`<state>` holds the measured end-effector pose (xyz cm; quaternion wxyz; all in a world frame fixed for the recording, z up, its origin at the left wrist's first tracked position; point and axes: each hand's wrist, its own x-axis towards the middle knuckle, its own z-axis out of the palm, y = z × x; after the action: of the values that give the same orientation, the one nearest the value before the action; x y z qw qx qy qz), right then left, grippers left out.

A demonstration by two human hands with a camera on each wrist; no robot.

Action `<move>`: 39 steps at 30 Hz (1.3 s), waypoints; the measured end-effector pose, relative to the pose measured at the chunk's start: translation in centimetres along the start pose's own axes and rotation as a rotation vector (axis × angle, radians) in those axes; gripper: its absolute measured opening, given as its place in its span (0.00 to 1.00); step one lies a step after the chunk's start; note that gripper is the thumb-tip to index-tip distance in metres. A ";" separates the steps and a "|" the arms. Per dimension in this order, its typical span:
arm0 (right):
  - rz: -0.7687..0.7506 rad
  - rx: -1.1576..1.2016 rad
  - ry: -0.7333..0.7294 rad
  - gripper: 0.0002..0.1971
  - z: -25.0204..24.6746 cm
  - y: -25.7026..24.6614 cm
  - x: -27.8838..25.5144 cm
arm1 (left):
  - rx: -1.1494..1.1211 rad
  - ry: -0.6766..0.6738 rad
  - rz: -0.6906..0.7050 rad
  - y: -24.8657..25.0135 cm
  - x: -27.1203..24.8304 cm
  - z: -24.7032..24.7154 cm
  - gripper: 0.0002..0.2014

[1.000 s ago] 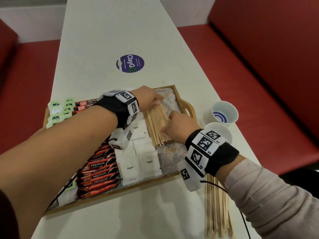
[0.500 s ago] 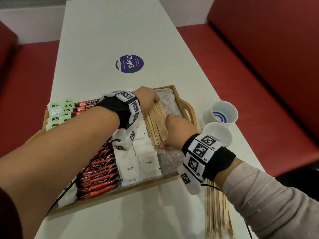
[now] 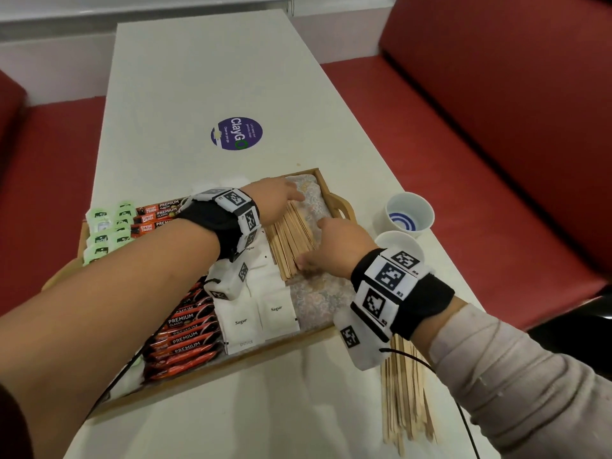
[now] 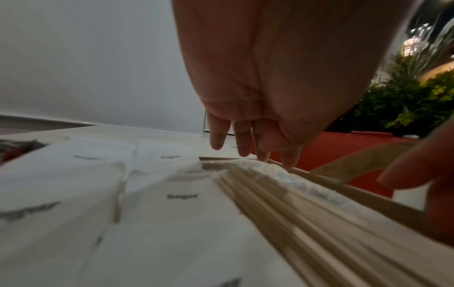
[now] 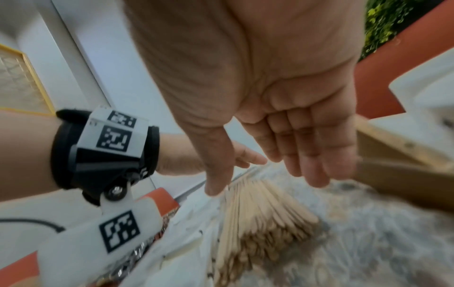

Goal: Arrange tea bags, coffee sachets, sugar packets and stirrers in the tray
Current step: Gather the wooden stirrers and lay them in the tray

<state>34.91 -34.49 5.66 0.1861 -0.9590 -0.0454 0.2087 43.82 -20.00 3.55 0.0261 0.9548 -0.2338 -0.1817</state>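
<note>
Between the two hands, a fanned bundle of thin, flat wooden stirrers (image 3: pixel 289 236) lies on the patterned cloth lining of the wooden tray (image 3: pixel 342 207). At its far end the left hand (image 3: pixel 271 202) reaches with straight, relaxed fingers, gripping nothing; at the near end the right hand (image 3: pixel 334 248) is likewise flat and extended, its thumb beside the stick tips. Whether the fingertips actually touch the wood is blurred in both wrist views. Just left of the left hand lie square white paper sugar packets (image 3: pixel 261 313), then glossy red coffee sachets (image 3: pixel 185 329) and pale green tea bags (image 3: pixel 106 226), partly hidden by the forearm. Behind the right wrist, loose stirrers (image 3: pixel 405 402) lie on the white table (image 3: pixel 198 77), partly covered by the wristband.
</note>
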 end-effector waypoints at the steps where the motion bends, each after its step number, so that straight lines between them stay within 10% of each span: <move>1: 0.002 0.026 0.033 0.26 -0.4 0.1 -0.4 | -0.045 0.037 -0.013 0.3 -0.3 -0.2 0.27; 15: 0.159 0.225 0.349 0.14 -1.2 4.7 -9.9 | -0.379 0.427 0.141 9.9 -6.6 0.0 0.14; 23: 0.317 0.164 0.216 0.11 2.2 7.1 -15.0 | -0.528 0.250 0.116 14.8 -10.0 3.3 0.14; 32: 0.562 0.170 0.182 0.40 8.0 8.1 -14.8 | -0.609 -0.063 -0.058 18.3 -11.1 7.9 0.16; 39: 0.614 0.126 0.243 0.25 10.0 8.8 -14.1 | -0.805 -0.213 -0.156 19.1 -10.8 10.4 0.23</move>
<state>18.01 -41.53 -0.71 0.1778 -0.9324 0.2810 0.1414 22.87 -31.67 0.08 0.3587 0.8592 -0.0728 -0.3574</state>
